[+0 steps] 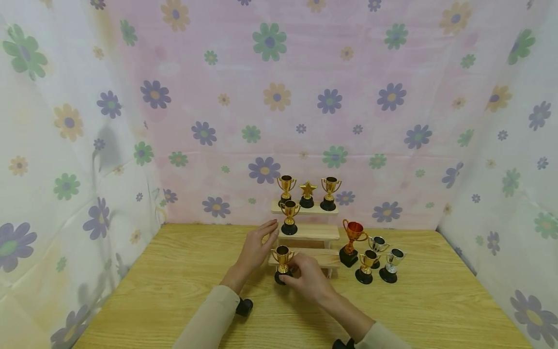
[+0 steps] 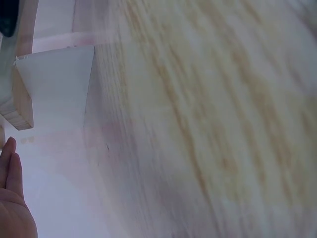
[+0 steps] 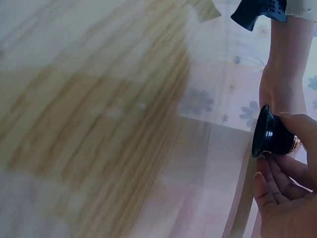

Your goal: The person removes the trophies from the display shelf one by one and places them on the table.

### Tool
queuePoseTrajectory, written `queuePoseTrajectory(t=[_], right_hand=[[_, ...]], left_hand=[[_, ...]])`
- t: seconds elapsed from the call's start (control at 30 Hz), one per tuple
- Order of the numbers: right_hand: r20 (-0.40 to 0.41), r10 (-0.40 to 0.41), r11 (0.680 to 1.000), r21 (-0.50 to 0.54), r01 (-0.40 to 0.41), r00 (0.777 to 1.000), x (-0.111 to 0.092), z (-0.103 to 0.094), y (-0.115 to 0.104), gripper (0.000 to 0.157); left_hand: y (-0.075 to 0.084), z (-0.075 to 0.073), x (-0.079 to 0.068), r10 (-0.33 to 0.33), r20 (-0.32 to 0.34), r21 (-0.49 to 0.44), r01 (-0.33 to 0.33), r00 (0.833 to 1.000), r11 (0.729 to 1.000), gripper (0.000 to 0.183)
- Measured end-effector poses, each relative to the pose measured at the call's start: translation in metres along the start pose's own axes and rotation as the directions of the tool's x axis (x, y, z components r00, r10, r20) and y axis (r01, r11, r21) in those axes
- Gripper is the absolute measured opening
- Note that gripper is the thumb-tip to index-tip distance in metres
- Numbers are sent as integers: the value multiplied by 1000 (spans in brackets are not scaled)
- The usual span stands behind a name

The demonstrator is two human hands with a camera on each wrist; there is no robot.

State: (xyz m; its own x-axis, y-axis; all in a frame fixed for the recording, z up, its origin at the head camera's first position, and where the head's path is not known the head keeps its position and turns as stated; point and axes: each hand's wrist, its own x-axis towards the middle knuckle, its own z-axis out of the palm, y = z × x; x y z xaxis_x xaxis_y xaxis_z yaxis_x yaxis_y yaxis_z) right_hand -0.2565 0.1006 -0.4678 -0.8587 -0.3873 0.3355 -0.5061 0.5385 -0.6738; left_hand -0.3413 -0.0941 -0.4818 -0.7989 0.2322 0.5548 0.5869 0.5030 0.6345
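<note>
My right hand (image 1: 310, 278) pinches a small gold trophy cup (image 1: 283, 259) near its black base, in front of the left end of the lowest shelf of a wooden step stand (image 1: 320, 257). In the right wrist view, thumb and fingers of the right hand (image 3: 290, 196) hold the black base (image 3: 273, 135), which is lifted off the table. My left hand (image 1: 257, 245), its fingers extended, is at the stand's left side; whether it touches the wood I cannot tell. Another gold cup (image 1: 289, 218) stands on the middle shelf. The left wrist view catches the left hand (image 2: 15, 198) at its edge.
On the top shelf stand two gold cups (image 1: 286, 186) (image 1: 330, 191) with a gold star trophy (image 1: 307, 194) between them. Right of the stand are an orange-red cup (image 1: 350, 242), a gold cup (image 1: 367, 265) and two silver cups (image 1: 392, 265) (image 1: 378, 245). A flowered cloth (image 1: 279, 121) surrounds the table (image 1: 174, 286).
</note>
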Motion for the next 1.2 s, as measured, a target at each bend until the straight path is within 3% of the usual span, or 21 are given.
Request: queuePoseTrajectory(t=[0.33,0.67,1.2], right_hand=[[103,-8,1000,-18,10,995,4,11,-3,20],[202,68,997,5,-71,977,4,18,-4,25],[254,69,992,86,-94,965,4,22,-1,17]], left_hand=[[-2,0,1,-21,13,-13,21,1000,1000,39],[-1,-1,1,-9,12,-16,10,1000,1000,39],[-2,1,1,-4,-1,0,4,1000,1000,38]])
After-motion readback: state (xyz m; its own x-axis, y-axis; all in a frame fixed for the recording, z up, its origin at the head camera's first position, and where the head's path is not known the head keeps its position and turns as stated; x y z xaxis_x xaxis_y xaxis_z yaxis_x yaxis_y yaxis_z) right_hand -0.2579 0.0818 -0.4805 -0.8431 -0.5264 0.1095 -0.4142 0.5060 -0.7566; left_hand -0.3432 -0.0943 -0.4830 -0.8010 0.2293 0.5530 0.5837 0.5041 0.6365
